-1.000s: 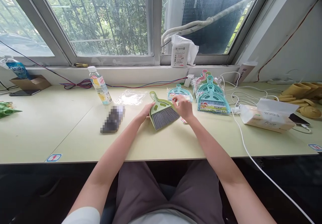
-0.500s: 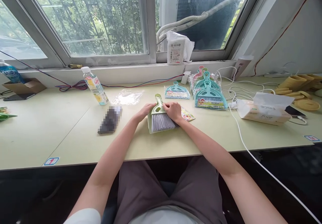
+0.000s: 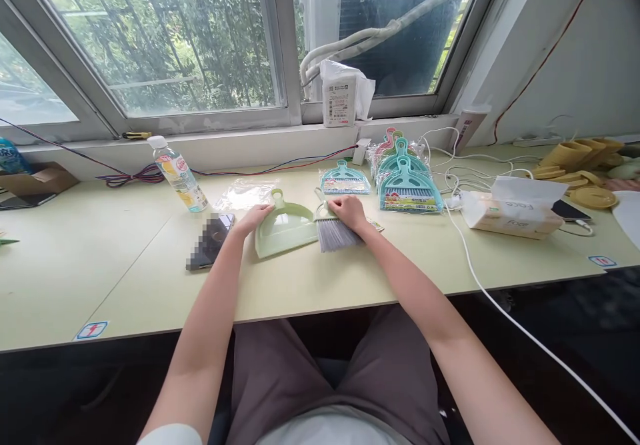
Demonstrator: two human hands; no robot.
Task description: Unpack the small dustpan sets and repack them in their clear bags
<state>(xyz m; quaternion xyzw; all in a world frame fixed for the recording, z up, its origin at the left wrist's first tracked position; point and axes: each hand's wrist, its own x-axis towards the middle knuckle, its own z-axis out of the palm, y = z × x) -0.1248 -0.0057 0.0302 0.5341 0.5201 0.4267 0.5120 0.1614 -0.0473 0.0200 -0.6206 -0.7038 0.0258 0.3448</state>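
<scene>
My left hand (image 3: 256,218) grips the left edge of a light green dustpan (image 3: 286,229), near its handle, over the table. Just to the right, my right hand (image 3: 349,210) is closed around a small hand brush (image 3: 336,235) with grey bristles and a pale green head. The brush's bristles point toward me, beside the dustpan's right edge. Partly hidden behind my right wrist lies a colourful printed card (image 3: 375,225). A clear plastic wrapper (image 3: 245,194) rests behind my left hand.
Packaged teal dustpan sets (image 3: 410,188) are stacked at the back right, with a single set (image 3: 345,180) beside them. A bottle (image 3: 178,175) and a blurred dark phone (image 3: 210,242) are on the left. A tissue box (image 3: 513,215) and a white cable (image 3: 470,265) are on the right.
The brush has come off the dustpan. My left hand has moved left with the dustpan, while my right hand holds the brush to its right. The view has shifted slightly.
</scene>
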